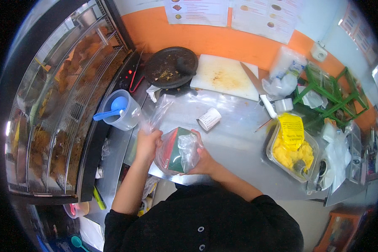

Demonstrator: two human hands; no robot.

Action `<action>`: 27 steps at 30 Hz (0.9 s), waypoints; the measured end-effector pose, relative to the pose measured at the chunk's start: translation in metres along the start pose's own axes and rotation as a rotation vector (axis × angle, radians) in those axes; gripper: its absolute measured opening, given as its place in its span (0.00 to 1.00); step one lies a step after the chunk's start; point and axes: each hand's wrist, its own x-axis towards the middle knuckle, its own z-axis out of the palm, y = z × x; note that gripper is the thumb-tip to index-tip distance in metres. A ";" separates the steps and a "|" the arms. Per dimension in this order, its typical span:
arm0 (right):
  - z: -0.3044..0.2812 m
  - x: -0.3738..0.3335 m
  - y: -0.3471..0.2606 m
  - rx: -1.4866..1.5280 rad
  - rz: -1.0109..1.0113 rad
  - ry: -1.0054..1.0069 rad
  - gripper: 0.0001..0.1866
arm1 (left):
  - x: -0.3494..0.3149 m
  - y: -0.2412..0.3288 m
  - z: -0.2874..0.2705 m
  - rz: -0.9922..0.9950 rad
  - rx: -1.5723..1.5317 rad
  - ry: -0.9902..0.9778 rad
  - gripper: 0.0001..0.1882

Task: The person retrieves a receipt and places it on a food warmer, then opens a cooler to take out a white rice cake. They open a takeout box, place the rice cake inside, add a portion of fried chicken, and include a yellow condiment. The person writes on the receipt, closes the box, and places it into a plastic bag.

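Between my hands, just over the counter's front edge, is a red and green food box [177,150] inside a clear plastic bag [158,112]. My left hand [148,145] is closed around the gathered upper part of the bag, which stretches up and away from the fist. On the box's right side, my right hand [202,158] grips it through the plastic, thumb at the top and fingers mostly hidden beneath. Beyond the box lies a curled paper slip [209,119], apart from both hands. A clear tub [131,111] with a blue scoop [118,105] stands left of the bag.
A glass display case of fried food [67,113] borders the left. Behind are a stone mortar [166,77], a white cutting board [222,71] and a knife [253,77]. On the right stand a tub of yellow food [278,160] and a green rack [323,90].
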 end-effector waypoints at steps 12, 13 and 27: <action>-0.091 -0.009 0.081 -0.248 0.939 0.031 0.29 | -0.018 -0.083 -0.027 0.178 -0.002 -0.202 0.12; -0.087 -0.014 0.071 -0.036 0.902 0.184 0.27 | -0.018 -0.078 -0.027 0.174 -0.073 -0.171 0.12; -0.086 -0.072 0.019 -0.548 1.279 -0.254 0.14 | -0.008 -0.075 0.069 0.324 0.365 -0.401 0.06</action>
